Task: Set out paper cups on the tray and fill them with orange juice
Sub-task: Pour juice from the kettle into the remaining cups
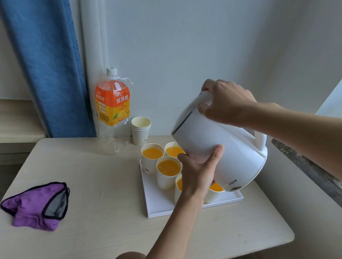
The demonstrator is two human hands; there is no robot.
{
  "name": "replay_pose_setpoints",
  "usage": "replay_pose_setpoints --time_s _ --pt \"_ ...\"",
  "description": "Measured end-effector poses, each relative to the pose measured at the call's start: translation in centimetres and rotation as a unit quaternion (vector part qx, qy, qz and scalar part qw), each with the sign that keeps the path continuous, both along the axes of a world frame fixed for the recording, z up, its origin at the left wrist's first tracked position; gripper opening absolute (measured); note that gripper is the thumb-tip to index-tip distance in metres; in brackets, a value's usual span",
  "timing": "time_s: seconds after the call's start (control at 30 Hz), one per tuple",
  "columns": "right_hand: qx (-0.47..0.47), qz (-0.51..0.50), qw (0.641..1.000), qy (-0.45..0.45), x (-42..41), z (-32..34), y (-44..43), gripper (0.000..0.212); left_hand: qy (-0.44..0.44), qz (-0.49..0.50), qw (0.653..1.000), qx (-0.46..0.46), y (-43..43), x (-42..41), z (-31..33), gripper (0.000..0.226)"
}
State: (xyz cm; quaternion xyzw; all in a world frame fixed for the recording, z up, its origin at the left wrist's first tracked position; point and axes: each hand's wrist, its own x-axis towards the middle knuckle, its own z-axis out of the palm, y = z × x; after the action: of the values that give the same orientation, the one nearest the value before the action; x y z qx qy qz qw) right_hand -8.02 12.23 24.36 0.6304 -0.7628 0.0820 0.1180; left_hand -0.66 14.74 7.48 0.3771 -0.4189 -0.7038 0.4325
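A white kettle (229,152) is tilted to the left over the white tray (160,204), and a thin stream of orange juice runs from its spout into the back paper cup (173,150). My right hand (225,102) grips the kettle's top handle. My left hand (199,169) props the kettle's body from below. Several paper cups filled with juice stand on the tray, among them a back left cup (152,155) and a middle cup (168,171); two more are partly hidden behind my left hand and the kettle.
A stack of unused paper cups (141,131) stands behind the tray, next to an almost drained orange juice bottle (113,113). A purple cloth (37,204) lies at the table's left. Blue curtain and wall at the back, a window ledge (324,180) on the right.
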Motion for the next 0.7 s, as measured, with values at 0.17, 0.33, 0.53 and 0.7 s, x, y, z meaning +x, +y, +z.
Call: replay_pose_setpoints --time_s 0.17,0.33,0.53,0.7 --pt "-0.016 0.013 1.000 0.005 0.4 0.0 -1.6 0.042 -0.011 0.014 1.000 0.011 -1.2 0.5 0.9 0.068" --pt "-0.011 0.051 0.999 0.016 1.2 -0.4 -4.2 0.041 0.012 0.016 0.999 0.045 -2.5 0.8 1.2 0.066" --pt "0.017 0.090 0.993 0.076 2.8 -1.3 -6.5 0.040 0.065 0.037 0.993 0.087 -2.9 0.6 0.7 0.089" --pt "0.020 0.105 0.989 0.102 3.6 -1.5 -7.4 0.037 0.087 0.040 0.989 0.110 -3.5 0.4 0.3 0.082"
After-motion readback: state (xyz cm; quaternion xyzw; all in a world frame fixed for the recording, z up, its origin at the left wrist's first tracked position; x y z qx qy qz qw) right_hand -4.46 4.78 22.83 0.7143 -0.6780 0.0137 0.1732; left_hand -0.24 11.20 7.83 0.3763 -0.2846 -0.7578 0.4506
